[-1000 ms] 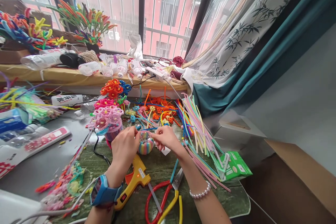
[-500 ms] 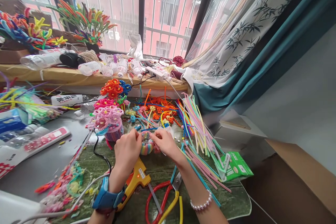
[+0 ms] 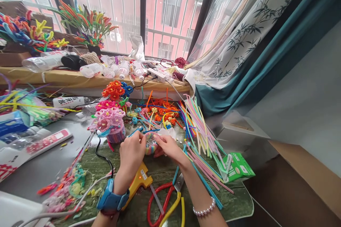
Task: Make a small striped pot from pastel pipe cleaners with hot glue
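Between my two hands is a small round cup-like piece (image 3: 151,144) wrapped in pastel stripes, its open top tilted toward me. My left hand (image 3: 132,150), above a blue watch, pinches its left rim. Fingers of my right hand (image 3: 168,146) close on its right side; a pearl bracelet is on that wrist. Below lie a yellow glue gun (image 3: 141,179) with a lit red light and large scissors (image 3: 170,198) with red and yellow handles. To the left stands a striped pot (image 3: 117,134) of pink pipe-cleaner flowers (image 3: 108,118).
Pastel pipe cleaners (image 3: 199,127) and a green packet (image 3: 238,167) lie to the right. Orange flower pieces (image 3: 162,110) are scattered behind my hands. Plastic bottles (image 3: 92,70) line the windowsill. A black cord (image 3: 102,158) runs at the left.
The round piece has turned and tilted so more of its inside shows. Both hands have shifted slightly with it, still gripping its sides.
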`<action>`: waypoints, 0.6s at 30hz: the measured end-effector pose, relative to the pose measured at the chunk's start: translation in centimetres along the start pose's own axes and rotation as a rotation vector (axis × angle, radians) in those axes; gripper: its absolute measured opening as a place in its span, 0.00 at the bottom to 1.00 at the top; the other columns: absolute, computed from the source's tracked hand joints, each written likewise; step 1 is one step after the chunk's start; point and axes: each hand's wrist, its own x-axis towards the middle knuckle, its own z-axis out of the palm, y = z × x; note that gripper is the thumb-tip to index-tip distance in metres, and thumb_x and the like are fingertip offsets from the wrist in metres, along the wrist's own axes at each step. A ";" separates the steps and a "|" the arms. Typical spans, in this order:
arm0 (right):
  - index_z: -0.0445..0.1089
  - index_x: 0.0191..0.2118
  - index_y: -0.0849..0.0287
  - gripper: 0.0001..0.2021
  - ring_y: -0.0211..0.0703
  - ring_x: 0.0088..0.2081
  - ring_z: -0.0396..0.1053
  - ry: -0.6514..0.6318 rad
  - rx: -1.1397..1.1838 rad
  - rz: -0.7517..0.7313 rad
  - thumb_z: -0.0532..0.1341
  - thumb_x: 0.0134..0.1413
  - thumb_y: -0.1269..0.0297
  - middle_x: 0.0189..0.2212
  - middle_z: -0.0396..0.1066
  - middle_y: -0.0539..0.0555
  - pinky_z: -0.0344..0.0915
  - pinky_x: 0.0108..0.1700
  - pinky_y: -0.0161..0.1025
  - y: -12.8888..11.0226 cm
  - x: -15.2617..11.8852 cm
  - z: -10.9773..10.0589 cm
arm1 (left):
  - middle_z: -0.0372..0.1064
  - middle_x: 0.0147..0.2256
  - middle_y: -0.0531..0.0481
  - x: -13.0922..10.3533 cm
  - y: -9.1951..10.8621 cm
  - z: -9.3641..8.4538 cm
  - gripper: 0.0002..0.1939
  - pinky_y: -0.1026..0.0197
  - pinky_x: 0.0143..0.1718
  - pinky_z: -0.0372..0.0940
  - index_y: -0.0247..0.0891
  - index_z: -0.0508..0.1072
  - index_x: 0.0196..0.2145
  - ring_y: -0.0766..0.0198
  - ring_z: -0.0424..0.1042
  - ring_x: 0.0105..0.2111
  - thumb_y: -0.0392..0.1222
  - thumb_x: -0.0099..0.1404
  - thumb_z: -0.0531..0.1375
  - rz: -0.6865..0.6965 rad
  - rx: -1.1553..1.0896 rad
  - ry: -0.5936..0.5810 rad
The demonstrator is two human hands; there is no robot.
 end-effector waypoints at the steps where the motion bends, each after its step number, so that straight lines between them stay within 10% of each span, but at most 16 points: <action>1: 0.64 0.29 0.56 0.21 0.40 0.24 0.72 0.011 -0.005 -0.026 0.54 0.61 0.43 0.22 0.69 0.48 0.72 0.28 0.37 -0.3 -0.1 0.0 | 0.78 0.29 0.44 -0.1 0.0 0.0 0.14 0.60 0.29 0.56 0.40 0.72 0.31 0.50 0.78 0.34 0.47 0.69 0.52 0.012 -0.036 0.038; 12: 0.60 0.33 0.55 0.17 0.40 0.29 0.67 0.566 -0.352 -0.741 0.42 0.71 0.61 0.28 0.66 0.51 0.63 0.32 0.35 -3.2 -6.3 2.0 | 0.80 0.42 0.47 -4.2 0.9 -0.7 0.07 0.64 0.34 0.70 0.40 0.67 0.30 0.63 0.80 0.34 0.35 0.66 0.59 0.390 -0.556 0.827; 18: 0.62 0.37 0.54 0.13 0.43 0.39 0.71 0.663 -0.366 -1.009 0.43 0.70 0.64 0.38 0.70 0.56 0.68 0.38 0.39 -3.9 -8.4 2.3 | 0.78 0.44 0.42 -6.2 1.7 -1.2 0.10 0.55 0.34 0.76 0.41 0.62 0.28 0.55 0.79 0.40 0.42 0.68 0.56 0.402 -0.842 0.859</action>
